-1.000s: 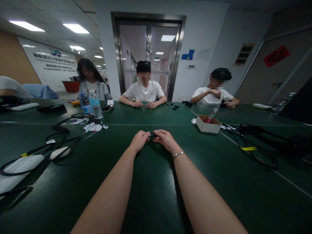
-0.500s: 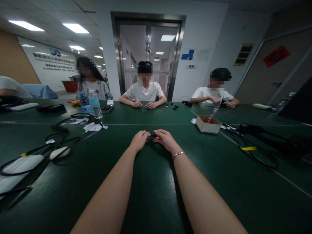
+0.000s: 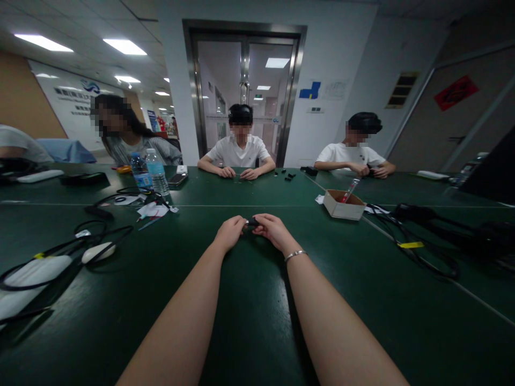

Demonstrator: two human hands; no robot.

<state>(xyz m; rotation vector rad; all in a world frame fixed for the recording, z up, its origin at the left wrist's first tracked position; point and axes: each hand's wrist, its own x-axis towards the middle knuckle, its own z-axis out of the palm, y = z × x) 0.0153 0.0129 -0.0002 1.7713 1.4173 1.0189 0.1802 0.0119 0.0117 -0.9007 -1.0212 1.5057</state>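
A small black object with a silvery end [image 3: 251,221] is held between my two hands, over the green table [image 3: 257,289]. My left hand [image 3: 230,232] pinches its silvery end with closed fingertips. From the other side, my right hand [image 3: 274,230] grips the black part between thumb and fingers, and a metal bracelet circles that wrist. Fingers cover much of the object, so its exact kind cannot be made out.
A small open box [image 3: 344,212] with a red-marked tube stands at the right. To the left are water bottles [image 3: 156,174], paper scraps [image 3: 155,209], a white mouse [image 3: 98,252] and black cables [image 3: 108,236]. More cables [image 3: 426,257] lie right. People sit across the table.
My hands and the black object stay in place. The person at the back left has leaned left. At the back right, a person's raised hand has come down toward the other hand.
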